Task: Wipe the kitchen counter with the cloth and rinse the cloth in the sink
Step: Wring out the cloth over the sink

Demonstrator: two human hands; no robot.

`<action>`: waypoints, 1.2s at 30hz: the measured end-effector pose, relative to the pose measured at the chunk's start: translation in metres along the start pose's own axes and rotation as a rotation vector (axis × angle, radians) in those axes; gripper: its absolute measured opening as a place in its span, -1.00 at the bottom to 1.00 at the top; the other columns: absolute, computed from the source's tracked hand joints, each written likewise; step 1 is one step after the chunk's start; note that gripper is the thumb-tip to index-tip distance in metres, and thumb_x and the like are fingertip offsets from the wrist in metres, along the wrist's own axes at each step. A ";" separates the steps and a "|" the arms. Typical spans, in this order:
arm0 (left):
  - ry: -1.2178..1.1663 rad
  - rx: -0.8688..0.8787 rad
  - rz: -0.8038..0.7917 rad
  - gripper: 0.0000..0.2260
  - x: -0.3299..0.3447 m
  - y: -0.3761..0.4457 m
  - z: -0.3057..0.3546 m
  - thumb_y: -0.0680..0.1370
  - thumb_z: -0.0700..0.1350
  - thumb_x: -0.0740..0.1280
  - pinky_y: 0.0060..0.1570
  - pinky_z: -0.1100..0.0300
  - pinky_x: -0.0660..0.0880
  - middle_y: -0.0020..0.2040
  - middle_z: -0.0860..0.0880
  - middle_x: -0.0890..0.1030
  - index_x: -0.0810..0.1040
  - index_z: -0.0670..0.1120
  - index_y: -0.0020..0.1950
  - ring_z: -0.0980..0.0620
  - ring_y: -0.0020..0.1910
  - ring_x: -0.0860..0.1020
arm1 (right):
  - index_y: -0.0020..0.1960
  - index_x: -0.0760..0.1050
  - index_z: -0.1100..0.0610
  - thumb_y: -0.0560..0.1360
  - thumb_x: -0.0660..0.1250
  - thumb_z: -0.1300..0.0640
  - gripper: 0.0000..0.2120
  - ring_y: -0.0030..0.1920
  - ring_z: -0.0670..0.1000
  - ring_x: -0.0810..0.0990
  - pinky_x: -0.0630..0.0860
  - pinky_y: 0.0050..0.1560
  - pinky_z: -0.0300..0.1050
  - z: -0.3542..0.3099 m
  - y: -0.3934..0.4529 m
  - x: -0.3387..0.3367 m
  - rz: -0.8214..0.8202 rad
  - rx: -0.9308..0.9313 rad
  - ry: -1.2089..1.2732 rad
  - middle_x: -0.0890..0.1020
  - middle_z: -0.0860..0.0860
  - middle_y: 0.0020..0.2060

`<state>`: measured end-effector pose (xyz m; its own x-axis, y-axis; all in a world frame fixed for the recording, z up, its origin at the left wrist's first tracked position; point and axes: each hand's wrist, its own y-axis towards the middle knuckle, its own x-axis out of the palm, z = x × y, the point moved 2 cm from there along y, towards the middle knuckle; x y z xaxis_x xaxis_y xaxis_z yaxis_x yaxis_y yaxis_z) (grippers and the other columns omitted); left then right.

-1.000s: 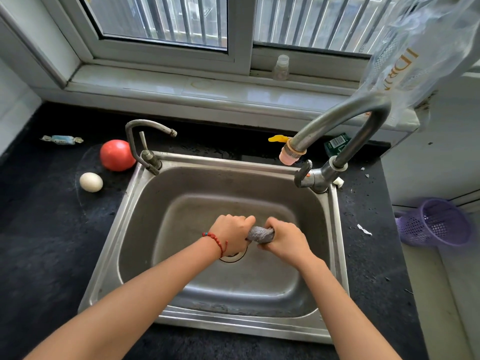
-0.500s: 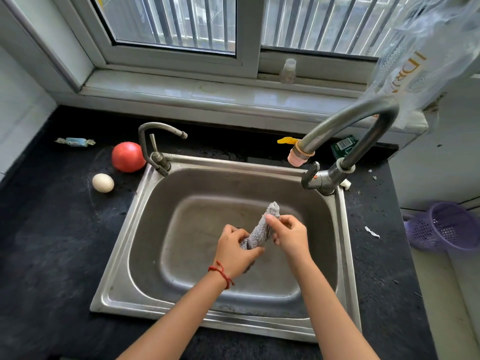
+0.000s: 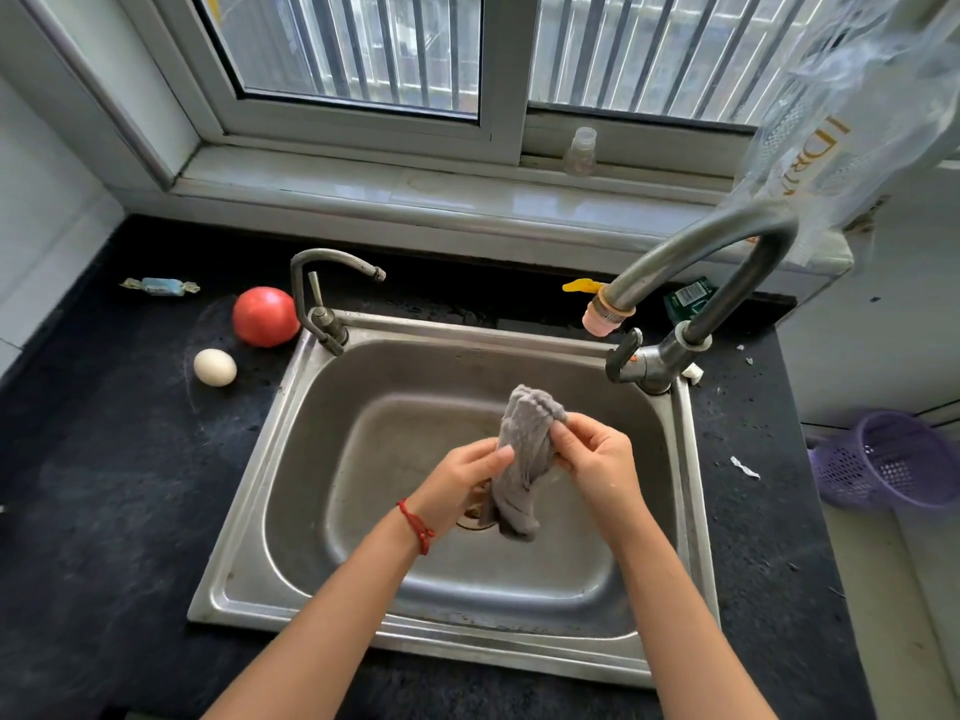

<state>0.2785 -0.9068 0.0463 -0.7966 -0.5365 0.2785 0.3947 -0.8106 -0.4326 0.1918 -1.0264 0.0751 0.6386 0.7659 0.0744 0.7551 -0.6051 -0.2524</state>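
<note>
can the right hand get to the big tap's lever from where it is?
Probably yes: the lever sits just beyond the right hand with nothing between, but that hand grips the cloth and must let go first.

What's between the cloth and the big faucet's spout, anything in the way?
Nothing visible. Both hands, left hand and right hand, hold the cloth over the sink; only open air lies up to the spout.

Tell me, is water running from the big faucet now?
No, no stream leaves the big faucet; both hands hold the grey cloth over the sink.
</note>
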 end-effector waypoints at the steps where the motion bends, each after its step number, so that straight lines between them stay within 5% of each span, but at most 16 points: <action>1: 0.028 0.051 0.052 -0.71 0.003 0.001 0.005 0.32 0.02 0.36 -0.16 0.35 0.52 -0.15 0.08 0.66 0.56 -0.01 0.01 0.16 -0.15 0.61 | -0.21 0.59 0.09 0.46 0.29 0.34 -0.80 -0.33 -0.15 0.59 0.55 -0.28 -0.30 -0.003 -0.001 0.002 -0.012 -0.031 -0.082 0.65 -0.08 -0.39; 5: 0.299 0.264 0.401 -0.43 0.012 0.001 0.020 0.12 0.17 0.47 -0.10 0.56 0.41 -0.02 0.08 0.49 0.41 0.06 0.06 0.22 -0.08 0.49 | -0.32 0.55 0.09 0.41 0.35 0.37 -0.77 -0.45 -0.23 0.52 0.48 -0.38 -0.34 -0.003 -0.006 0.008 0.081 -0.061 -0.149 0.59 -0.12 -0.54; 8: 0.429 0.342 0.686 -0.55 0.019 -0.006 0.024 0.19 0.06 0.56 -0.27 0.42 0.39 -0.19 0.02 0.42 0.37 0.03 -0.12 0.11 -0.29 0.40 | -0.29 0.56 0.14 0.43 0.33 0.35 -0.82 -0.39 -0.09 0.55 0.53 -0.32 -0.23 0.000 -0.007 0.005 0.136 -0.011 -0.022 0.60 -0.04 -0.47; 14: 0.367 0.348 0.510 -0.67 0.024 -0.005 0.022 0.18 0.11 0.51 -0.22 0.49 0.42 -0.19 0.04 0.59 0.44 0.14 -0.18 0.17 -0.24 0.53 | -0.18 0.60 0.20 0.46 0.26 0.29 -0.85 -0.25 0.03 0.62 0.59 -0.18 -0.16 0.005 -0.014 0.006 0.044 0.126 0.235 0.67 0.06 -0.34; 17: 0.280 0.324 0.427 -0.81 0.021 -0.005 0.024 0.25 -0.07 0.49 -0.21 0.39 0.47 -0.29 0.09 0.60 0.53 0.06 -0.23 0.26 -0.32 0.52 | -0.13 0.61 0.20 0.48 0.22 0.27 -0.82 -0.21 0.02 0.61 0.55 -0.11 -0.10 0.002 -0.015 0.005 -0.016 0.145 0.209 0.68 0.05 -0.29; 22: -0.033 0.252 0.474 -0.81 -0.008 -0.002 0.025 0.48 -0.34 0.29 -0.16 0.13 0.47 -0.32 -0.02 0.57 0.56 -0.09 -0.25 0.05 -0.26 0.50 | -0.16 0.53 0.14 0.59 0.08 0.22 -0.72 -0.16 -0.04 0.54 0.53 -0.12 -0.18 -0.002 -0.012 -0.015 0.221 0.106 0.163 0.59 0.02 -0.24; 24: -0.022 0.254 0.533 -0.81 -0.012 0.000 0.026 0.52 -0.31 0.25 -0.16 0.13 0.43 -0.29 -0.05 0.51 0.51 -0.09 -0.25 0.03 -0.24 0.44 | -0.15 0.46 0.15 0.60 0.05 0.16 -0.74 -0.14 0.01 0.49 0.48 -0.06 -0.07 -0.004 -0.013 -0.018 0.317 0.025 -0.151 0.53 0.02 -0.24; 27: 0.025 0.232 0.654 -0.78 -0.009 0.007 0.033 0.56 -0.23 0.20 -0.25 0.26 0.39 -0.31 0.00 0.45 0.45 -0.05 -0.28 0.09 -0.28 0.39 | -0.11 0.39 0.16 0.60 0.04 0.13 -0.79 -0.30 -0.07 0.41 0.34 -0.25 -0.39 -0.015 -0.016 -0.009 0.445 -0.116 -0.367 0.45 -0.06 -0.34; 32: 0.206 0.243 0.628 -0.76 -0.009 0.009 0.047 0.58 -0.17 0.18 -0.26 0.23 0.31 -0.34 0.04 0.41 0.40 -0.05 -0.30 0.14 -0.33 0.34 | -0.09 0.37 0.17 0.61 0.04 0.12 -0.80 -0.32 -0.09 0.35 0.33 -0.29 -0.39 -0.021 -0.011 -0.009 0.445 -0.136 -0.326 0.41 -0.06 -0.34; 36: 0.374 0.310 0.585 -0.78 -0.012 0.002 0.044 0.58 -0.10 0.17 -0.37 0.32 0.27 -0.31 -0.07 0.39 0.43 -0.18 -0.19 0.06 -0.31 0.34 | -0.11 0.49 0.13 0.58 0.14 0.08 -0.79 -0.15 0.03 0.52 0.50 -0.07 -0.05 -0.015 -0.004 -0.017 0.381 0.082 -0.029 0.57 0.02 -0.23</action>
<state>0.3091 -0.9119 0.0795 -0.4982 -0.8286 -0.2554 0.8671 -0.4768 -0.1444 0.1802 -1.0406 0.0895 0.8655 0.4964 -0.0666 0.4498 -0.8289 -0.3327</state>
